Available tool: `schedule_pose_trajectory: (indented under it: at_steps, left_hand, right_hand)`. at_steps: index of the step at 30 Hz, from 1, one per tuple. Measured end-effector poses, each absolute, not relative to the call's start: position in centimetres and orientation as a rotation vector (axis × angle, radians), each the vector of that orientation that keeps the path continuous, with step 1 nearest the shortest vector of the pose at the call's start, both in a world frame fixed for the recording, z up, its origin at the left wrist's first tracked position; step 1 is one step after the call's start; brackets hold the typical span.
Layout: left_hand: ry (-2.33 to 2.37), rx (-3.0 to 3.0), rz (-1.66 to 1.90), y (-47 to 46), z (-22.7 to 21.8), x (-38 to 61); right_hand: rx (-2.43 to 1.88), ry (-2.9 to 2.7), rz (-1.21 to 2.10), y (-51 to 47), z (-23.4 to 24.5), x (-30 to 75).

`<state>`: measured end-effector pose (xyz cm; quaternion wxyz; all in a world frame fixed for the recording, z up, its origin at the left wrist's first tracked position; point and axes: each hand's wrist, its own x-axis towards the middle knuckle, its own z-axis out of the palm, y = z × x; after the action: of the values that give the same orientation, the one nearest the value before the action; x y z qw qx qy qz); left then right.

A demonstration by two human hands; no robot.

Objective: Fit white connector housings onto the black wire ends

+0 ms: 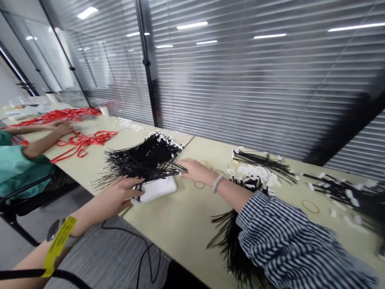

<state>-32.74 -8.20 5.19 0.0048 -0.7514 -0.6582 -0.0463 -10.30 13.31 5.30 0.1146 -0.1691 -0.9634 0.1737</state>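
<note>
Spreading my left hand point(118, 194) over the near side of the black cord bundle point(140, 160), fingers open and flat on the strands, no grip. My right hand point(195, 170) reaches across, fingers extended and open, tips just touching the bundle's right side. Bundle lies on the table point(180, 233), white tips point(165, 139) pointing away from me, white pad point(155, 189) under its near edge. Right of bundle: rubber bands point(204, 164) and a smaller black cord bunch point(264, 162). Left of bundle: a co-worker's hand point(64, 128) near red lanyards point(81, 140).
</note>
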Motion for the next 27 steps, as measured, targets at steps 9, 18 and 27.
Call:
schedule_pose_trajectory:
  at_steps: [9,18,27]
  left_hand:
    - [-2.060,-2.396,-0.838,-2.7,8.3,-30.6]
    - [-2.229,-2.650,-1.037,3.8,8.5,-26.9]
    - [-2.280,-2.359,-0.492,5.1,8.6,-28.2]
  right_hand:
    - [-0.535,-2.662,0.543,12.3,6.2,-10.4]
    - [-0.699,-2.580,0.622,12.3,6.8,-8.6]
    - [-1.037,-2.800,0.270,13.3,2.5,-8.5]
